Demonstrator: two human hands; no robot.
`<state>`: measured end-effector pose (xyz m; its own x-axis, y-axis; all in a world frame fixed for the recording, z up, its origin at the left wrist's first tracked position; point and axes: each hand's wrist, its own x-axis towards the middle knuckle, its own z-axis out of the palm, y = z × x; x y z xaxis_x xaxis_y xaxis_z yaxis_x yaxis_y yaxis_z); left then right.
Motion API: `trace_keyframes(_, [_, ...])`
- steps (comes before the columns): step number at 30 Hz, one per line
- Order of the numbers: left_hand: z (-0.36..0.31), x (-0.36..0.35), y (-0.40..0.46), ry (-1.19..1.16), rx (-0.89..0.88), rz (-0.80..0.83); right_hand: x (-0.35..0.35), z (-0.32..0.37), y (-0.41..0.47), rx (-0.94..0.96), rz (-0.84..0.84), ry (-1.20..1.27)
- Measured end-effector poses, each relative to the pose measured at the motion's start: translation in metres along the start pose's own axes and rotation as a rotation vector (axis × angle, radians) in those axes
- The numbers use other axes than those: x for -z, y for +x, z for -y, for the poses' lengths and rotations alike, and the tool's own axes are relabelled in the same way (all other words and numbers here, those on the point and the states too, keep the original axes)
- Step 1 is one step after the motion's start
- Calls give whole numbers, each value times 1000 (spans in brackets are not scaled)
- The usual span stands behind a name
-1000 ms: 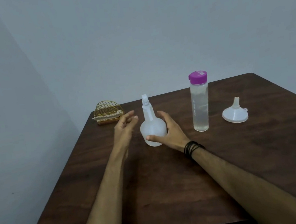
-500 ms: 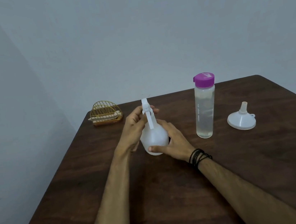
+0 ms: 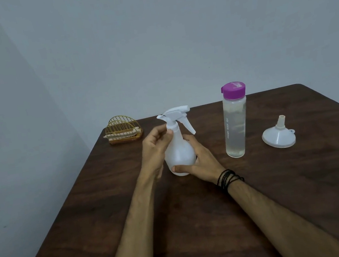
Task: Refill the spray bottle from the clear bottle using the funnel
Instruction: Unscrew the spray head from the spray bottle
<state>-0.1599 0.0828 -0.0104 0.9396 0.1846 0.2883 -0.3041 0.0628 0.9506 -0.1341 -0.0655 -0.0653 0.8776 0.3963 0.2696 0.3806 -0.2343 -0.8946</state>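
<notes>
A white spray bottle (image 3: 180, 152) stands on the dark wooden table (image 3: 198, 221), its trigger head pointing right. My right hand (image 3: 201, 161) wraps the bottle's round body from the right and front. My left hand (image 3: 156, 146) pinches the collar at the bottle's neck, just under the trigger head. To the right stands the clear bottle (image 3: 235, 124) with a purple cap, holding clear liquid, upright and closed. Farther right a white funnel (image 3: 278, 136) rests upside down, spout up.
A gold wire napkin holder (image 3: 123, 132) sits at the table's far left corner. Grey walls close in behind and to the left. The table's left edge runs diagonally toward me. A black cord bracelet is on my right wrist.
My left hand came in from beside the bottle and closed on its neck. The trigger head has turned from facing me to pointing right. My right hand kept its hold on the body.
</notes>
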Motion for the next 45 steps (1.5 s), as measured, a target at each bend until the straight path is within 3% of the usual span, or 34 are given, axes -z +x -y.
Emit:
trace_keyframes(3, [-3, -7, 1, 52, -4, -91, 0, 0, -1, -21, -10, 3])
trace_keyframes(9, [-4, -3, -1, 75, 29, 90, -1, 1, 0, -23, -16, -1])
trace_keyframes(14, [-12, -11, 5, 120, -15, -96, -1, 2, -1, -24, -12, -10])
trace_keyframes(18, [-27, -18, 10, 85, -62, -117, 2, 3, -1, -26, -12, -24])
trace_keyframes(26, [-100, -8, 23, -104, -230, -224, 4, -1, -1, -40, -16, -37])
trace_keyframes(36, [-207, 36, 39, -338, -281, -327, 4, -4, -4, -5, -11, 4])
trace_keyframes(40, [-220, 48, 34, -297, -285, -325, 3, -3, -3, -16, -11, 17])
trace_keyframes(45, [-183, 55, 28, 8, -127, -310, 3, 0, -6, -2, -20, -26])
